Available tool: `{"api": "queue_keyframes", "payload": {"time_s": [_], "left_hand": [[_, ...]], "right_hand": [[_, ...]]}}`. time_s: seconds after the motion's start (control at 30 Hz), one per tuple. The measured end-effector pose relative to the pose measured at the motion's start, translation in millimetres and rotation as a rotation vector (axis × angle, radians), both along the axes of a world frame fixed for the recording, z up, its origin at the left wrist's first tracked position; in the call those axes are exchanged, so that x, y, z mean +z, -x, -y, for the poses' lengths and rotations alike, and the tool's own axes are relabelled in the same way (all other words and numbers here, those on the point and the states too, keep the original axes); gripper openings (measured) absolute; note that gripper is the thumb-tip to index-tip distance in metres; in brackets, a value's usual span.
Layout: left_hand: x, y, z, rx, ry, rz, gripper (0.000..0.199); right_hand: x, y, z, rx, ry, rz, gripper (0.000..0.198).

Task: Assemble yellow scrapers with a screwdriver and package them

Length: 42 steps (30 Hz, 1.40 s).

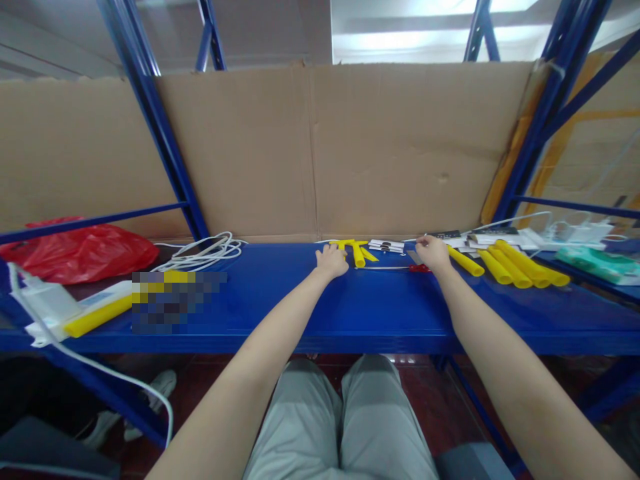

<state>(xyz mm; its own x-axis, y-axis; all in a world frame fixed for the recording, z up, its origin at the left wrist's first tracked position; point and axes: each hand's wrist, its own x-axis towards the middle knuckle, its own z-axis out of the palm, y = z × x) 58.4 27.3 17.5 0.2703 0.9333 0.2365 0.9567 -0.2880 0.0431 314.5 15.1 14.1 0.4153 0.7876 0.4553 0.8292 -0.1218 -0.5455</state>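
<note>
My left hand (331, 261) lies at the back of the blue shelf with its fingers spread, touching or right beside some small yellow pieces (359, 255). At the right, my right hand (433, 253) has its fingers drawn together in a pinch. What they hold is hidden or too small to name. A flat grey blade-like piece (413, 257) shows just left of this hand. Below it is a red-handled tool (419, 269) with a long thin shaft pointing left. Between the hands lies a small stack of white pieces with dark marks (387, 246).
Several yellow tubes (520, 268) lie at the right, by white adapters (583, 231) and a green packet (603, 264). To the left are a white cable coil (213, 252), a red bag (83, 252) and another yellow tube (103, 316). Cardboard (380, 153) stands behind, between blue posts.
</note>
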Motion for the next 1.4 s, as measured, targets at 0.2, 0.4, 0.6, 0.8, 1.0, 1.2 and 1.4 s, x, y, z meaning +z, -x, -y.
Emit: {"api": "queue_keyframes", "payload": {"time_s": [0.2, 0.4, 0.6, 0.8, 1.0, 1.2, 1.4], "left_hand": [[-0.3, 14, -5, 0.062, -0.004, -0.061, 0.044], [-1.5, 21, -3, 0.078, -0.048, -0.127, 0.047], [1.0, 26, 2, 0.21, -0.02, -0.183, 0.049], [3.2, 42, 10, 0.197, 0.077, -0.172, 0.043], [3.8, 57, 20, 0.263, 0.076, -0.169, 0.043], [3.4, 58, 22, 0.144, 0.065, -0.191, 0.046], [-4.2, 50, 21, -0.121, -0.037, -0.15, 0.049]], "right_hand": [[-2, -1, -2, -0.006, -0.011, 0.011, 0.033], [-4, -2, -3, 0.0, -0.021, 0.019, 0.032], [-2, 0, -2, -0.01, 0.011, 0.011, 0.033], [-3, -2, -3, 0.004, -0.004, 0.019, 0.03], [-3, -1, -3, 0.007, 0.0, 0.025, 0.029], [-5, -1, -4, -0.011, 0.022, 0.054, 0.03], [-6, -6, -5, -0.014, 0.013, 0.053, 0.031]]}}
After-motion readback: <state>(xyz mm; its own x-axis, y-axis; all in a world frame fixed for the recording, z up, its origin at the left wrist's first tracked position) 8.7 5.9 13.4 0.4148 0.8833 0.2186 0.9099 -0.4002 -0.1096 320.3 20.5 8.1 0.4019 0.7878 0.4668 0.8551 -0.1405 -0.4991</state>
